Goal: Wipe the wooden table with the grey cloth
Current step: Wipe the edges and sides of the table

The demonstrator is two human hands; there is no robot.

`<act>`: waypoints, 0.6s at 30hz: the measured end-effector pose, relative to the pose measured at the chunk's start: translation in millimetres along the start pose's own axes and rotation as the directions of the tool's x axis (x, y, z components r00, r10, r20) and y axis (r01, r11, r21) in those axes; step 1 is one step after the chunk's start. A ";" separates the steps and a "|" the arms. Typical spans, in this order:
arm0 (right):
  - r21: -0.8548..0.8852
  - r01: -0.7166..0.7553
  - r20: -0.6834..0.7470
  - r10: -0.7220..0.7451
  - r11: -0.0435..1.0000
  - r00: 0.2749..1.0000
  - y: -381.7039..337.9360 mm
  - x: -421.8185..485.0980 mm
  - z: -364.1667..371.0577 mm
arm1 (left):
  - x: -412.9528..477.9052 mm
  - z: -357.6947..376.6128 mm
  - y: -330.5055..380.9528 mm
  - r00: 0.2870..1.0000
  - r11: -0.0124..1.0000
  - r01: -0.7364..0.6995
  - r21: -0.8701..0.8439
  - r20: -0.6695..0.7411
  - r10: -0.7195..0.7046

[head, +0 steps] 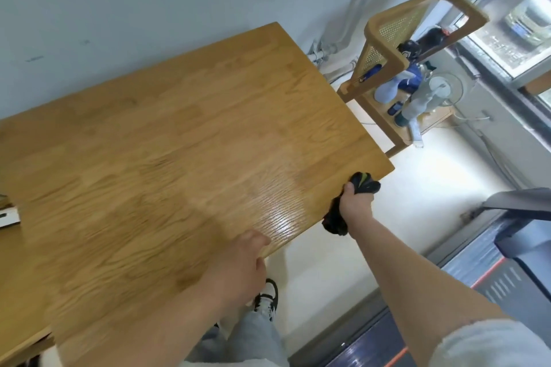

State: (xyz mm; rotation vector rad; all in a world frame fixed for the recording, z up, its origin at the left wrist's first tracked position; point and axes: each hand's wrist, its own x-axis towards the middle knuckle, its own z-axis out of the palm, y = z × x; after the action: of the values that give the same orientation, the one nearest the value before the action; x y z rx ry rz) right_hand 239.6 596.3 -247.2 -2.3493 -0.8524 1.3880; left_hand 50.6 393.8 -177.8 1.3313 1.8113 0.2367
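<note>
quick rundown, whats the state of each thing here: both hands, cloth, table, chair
right hand: closed around the cloth, at the table's near edge
left hand: resting open on the table's near edge, holding nothing
cloth: bunched up in the right grip, one end hanging below the edge
table: bare where wiped, glossy patch near the cloth
chair: upright at the far end, items piled on its seat

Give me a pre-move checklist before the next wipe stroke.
1. Cloth in right hand: ok, bunched in the grip.
2. Cloth on table: ok, at the near right edge by the corner; part hangs below.
3. Left hand bracing: ok, resting on the near edge.
4. Stroke path: ok, nothing on the top ahead.
5. Chair clearance: ok, beyond the right end.
6. Area already wiped: cannot tell, only glare.
</note>
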 end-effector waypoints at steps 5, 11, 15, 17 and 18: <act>-0.038 0.061 0.020 -0.061 0.997 0.998 20.9 -11.3 19.2 | 17.3 12.7 32.1 0.999 0.999 -0.044 0.014 -0.007 0.044; 0.096 -0.019 0.221 -0.003 0.995 0.975 61.2 -47.4 42.4 | 32.6 16.8 46.1 1.000 1.000 -0.011 0.005 -0.021 0.011; 0.171 0.018 0.126 -0.040 0.985 0.991 12.1 10.9 2.1 | 43.7 19.6 43.2 0.999 1.000 0.019 0.022 -0.031 -0.018; 0.152 0.040 0.067 -0.051 0.987 0.996 -14.2 42.9 -22.6 | 48.2 22.6 44.7 0.999 1.000 0.022 0.020 -0.038 -0.021; 0.140 0.048 0.043 -0.054 0.989 0.998 -24.5 57.2 -32.6 | 49.3 23.8 45.5 0.999 1.000 0.021 0.021 -0.043 -0.020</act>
State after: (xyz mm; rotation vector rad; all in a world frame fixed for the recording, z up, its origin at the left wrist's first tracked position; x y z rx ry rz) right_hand 280.2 652.6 -258.4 -2.1846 -0.7955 1.4375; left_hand 95.8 447.1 -191.1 1.3309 1.8669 0.2371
